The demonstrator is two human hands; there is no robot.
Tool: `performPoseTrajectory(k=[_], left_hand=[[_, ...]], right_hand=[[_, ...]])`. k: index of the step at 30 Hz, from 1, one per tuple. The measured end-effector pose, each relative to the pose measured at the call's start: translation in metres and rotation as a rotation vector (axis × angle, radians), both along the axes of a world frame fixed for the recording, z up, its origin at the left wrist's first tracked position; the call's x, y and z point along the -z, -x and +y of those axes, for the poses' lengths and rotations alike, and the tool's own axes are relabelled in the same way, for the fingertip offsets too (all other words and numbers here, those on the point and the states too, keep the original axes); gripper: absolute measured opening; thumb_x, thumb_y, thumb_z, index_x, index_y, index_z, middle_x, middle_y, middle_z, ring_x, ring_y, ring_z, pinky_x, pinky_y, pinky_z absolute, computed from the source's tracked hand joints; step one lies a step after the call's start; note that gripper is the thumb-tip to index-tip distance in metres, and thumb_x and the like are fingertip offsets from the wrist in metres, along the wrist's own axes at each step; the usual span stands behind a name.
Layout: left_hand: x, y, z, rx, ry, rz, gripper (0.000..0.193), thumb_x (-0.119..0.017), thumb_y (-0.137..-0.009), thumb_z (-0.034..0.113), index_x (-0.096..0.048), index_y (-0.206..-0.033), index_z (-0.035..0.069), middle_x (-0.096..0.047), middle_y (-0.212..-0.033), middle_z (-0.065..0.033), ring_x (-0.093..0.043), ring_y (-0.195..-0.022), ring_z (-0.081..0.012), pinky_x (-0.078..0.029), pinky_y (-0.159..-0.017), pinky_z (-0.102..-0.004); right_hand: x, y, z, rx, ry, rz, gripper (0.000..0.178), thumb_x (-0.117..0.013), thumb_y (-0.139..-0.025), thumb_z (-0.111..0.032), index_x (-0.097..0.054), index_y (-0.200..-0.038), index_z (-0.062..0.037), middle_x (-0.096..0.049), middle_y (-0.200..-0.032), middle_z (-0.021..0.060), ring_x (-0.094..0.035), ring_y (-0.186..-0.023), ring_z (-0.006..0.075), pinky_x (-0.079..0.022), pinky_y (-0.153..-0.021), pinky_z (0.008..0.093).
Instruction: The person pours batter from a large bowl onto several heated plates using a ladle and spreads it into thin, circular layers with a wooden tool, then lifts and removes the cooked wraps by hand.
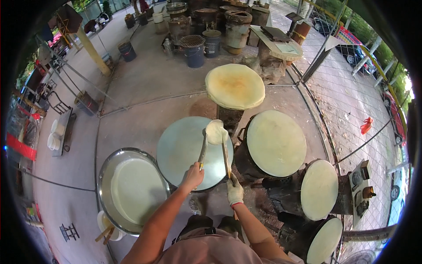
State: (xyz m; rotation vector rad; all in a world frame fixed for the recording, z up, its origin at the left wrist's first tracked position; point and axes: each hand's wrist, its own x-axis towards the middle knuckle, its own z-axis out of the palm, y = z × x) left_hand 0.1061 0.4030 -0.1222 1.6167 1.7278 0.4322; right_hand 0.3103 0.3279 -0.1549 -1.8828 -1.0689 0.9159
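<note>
My bare left hand (192,177) is closed round the handle of a ladle (202,152), its bowl full of pale batter (214,132). In a white glove, my right hand (235,192) grips a long flat stick (226,154), whose tip meets the ladle's right rim. Both tools are over the far right part of a round, pale griddle (176,149). To the left, a wide metal basin (101,185) holds more batter. Thin pale rounds cover the griddle to the right (276,143) and two nearer ones, a middle griddle (319,189) and a lower one (325,242).
Beyond the griddle, a stack of flat, browned pancakes (235,88) rests on a stand. A white bucket (118,234) with wooden sticks is beside the basin. Drums and blue buckets (194,55) stand at the back; a wire fence (347,101) runs along the right.
</note>
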Motion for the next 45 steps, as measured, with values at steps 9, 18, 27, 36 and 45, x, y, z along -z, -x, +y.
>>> performPoseTrajectory(k=[9, 18, 27, 36, 45], left_hand=[[-0.060, 0.096, 0.050, 0.193, -0.095, 0.320, 0.027, -0.050, -0.083, 0.012, -0.043, -0.107, 0.001, -0.057, -0.101, -0.0232, -0.060, -0.088, -0.0420, -0.050, -0.076, -0.0461], [-0.008, 0.156, 0.059, 0.168, -0.196, 0.402, 0.053, -0.060, -0.079, 0.017, -0.038, -0.125, 0.001, -0.051, -0.105, -0.0245, -0.059, -0.089, -0.0394, -0.048, -0.079, -0.0461], [-0.038, 0.197, 0.049, 0.148, -0.196, 0.453, 0.067, -0.062, -0.077, 0.012, -0.035, -0.139, 0.016, -0.045, -0.109, -0.0207, -0.055, -0.098, -0.0367, -0.048, -0.080, -0.0423], [-0.052, 0.237, 0.023, 0.164, -0.336, 0.480, 0.066, -0.057, -0.074, -0.002, -0.043, -0.134, 0.022, -0.045, -0.105, -0.0186, -0.056, -0.095, -0.0355, -0.049, -0.078, -0.0411], [-0.075, 0.257, -0.023, 0.084, -0.292, 0.476, 0.064, -0.054, -0.073, -0.005, -0.047, -0.131, 0.020, -0.044, -0.093, -0.0159, -0.056, -0.080, -0.0349, -0.049, -0.068, -0.0429]], right_hand=[[-0.049, 0.087, 0.062, 0.205, 0.163, 0.782, 0.035, -0.056, -0.089, -0.014, -0.057, -0.122, -0.0008, -0.057, -0.074, -0.0033, -0.043, -0.054, 0.0038, -0.035, -0.048, 0.0202], [-0.001, 0.126, 0.074, 0.098, 0.090, 0.457, 0.037, -0.059, -0.088, -0.020, -0.058, -0.121, -0.0024, -0.061, -0.078, 0.0045, -0.050, -0.058, 0.0076, -0.040, -0.051, 0.0214], [-0.003, 0.136, 0.083, -0.008, 0.033, 0.345, 0.040, -0.058, -0.087, -0.021, -0.057, -0.122, -0.0008, -0.060, -0.074, 0.0014, -0.050, -0.057, 0.0082, -0.041, -0.052, 0.0243], [-0.018, 0.133, 0.099, -0.169, 0.109, 0.200, 0.036, -0.058, -0.086, -0.019, -0.061, -0.115, 0.0013, -0.066, -0.083, 0.0083, -0.057, -0.071, 0.0123, -0.047, -0.067, 0.0257], [-0.004, 0.111, 0.111, -0.282, 0.015, 0.045, 0.033, -0.058, -0.087, -0.018, -0.061, -0.115, -0.0003, -0.067, -0.088, 0.0073, -0.059, -0.076, 0.0116, -0.047, -0.070, 0.0257]])
